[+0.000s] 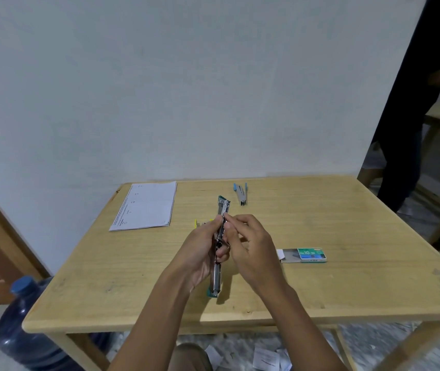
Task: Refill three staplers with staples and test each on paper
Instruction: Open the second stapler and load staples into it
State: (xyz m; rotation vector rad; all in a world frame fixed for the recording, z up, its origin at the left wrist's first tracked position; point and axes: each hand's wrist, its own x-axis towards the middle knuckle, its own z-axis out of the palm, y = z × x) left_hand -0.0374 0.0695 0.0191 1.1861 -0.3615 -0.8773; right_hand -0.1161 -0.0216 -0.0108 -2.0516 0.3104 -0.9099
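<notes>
Pale wall fills the background, and below it a light wooden surface (347, 223) stands against it. Above the middle of the surface my two hands hold the green stapler (223, 208), swung open into one long line, its metal rail facing up and its green ends showing at the far tip and at the near end. My left hand (203, 250) is wrapped around its middle from the left, fingers curled under and the thumb on top. My right hand (251, 245) comes in from the right with its fingers bent, thumb and forefinger pinched together on the rail just short of the far tip. Whether a strip of staples sits between those fingertips, I cannot tell.

Beyond my left hand, a bit of the yellow stapler (197, 223) peeks out on the surface, mostly hidden. The blue stapler (241, 193) lies near the far edge, apart from the others. The box (304, 255) of staples lies to my right, its tray slid partly out. The paper (145, 206) lies flat at the far left corner.

On the floor to the left stands a blue jug (26, 325). White scraps (264, 357) lie on the floor under the near edge. At the right a person (406, 103) in dark clothes stands by another table.
</notes>
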